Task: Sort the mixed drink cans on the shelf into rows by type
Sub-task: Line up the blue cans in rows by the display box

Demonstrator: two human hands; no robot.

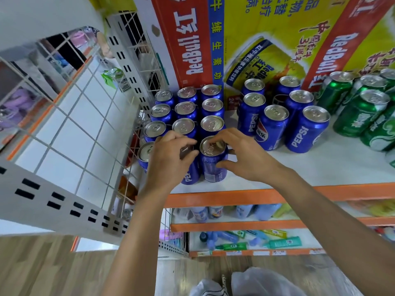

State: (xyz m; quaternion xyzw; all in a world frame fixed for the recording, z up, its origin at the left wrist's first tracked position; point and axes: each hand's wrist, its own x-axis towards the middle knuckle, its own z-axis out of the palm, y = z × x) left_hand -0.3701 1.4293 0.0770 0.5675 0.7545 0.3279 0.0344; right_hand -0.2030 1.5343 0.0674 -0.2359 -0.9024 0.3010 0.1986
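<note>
Blue Pepsi cans stand in tight rows at the left of the white shelf (320,167). My left hand (171,154) grips the top of a front-row Pepsi can (191,174), its lid mostly hidden under my fingers. My right hand (245,154) holds the neighbouring front Pepsi can (213,161), fingertips on its lid and thumb on its side. A second group of Pepsi cans (307,129) stands apart in the middle of the shelf. Green cans (361,112) crowd the right end.
A large Red Bull carton (267,35) fills the back of the shelf behind the cans. A white wire-grid side panel (70,116) borders the shelf on the left. The orange shelf edge (256,195) runs in front, with lower shelves of bottles beneath.
</note>
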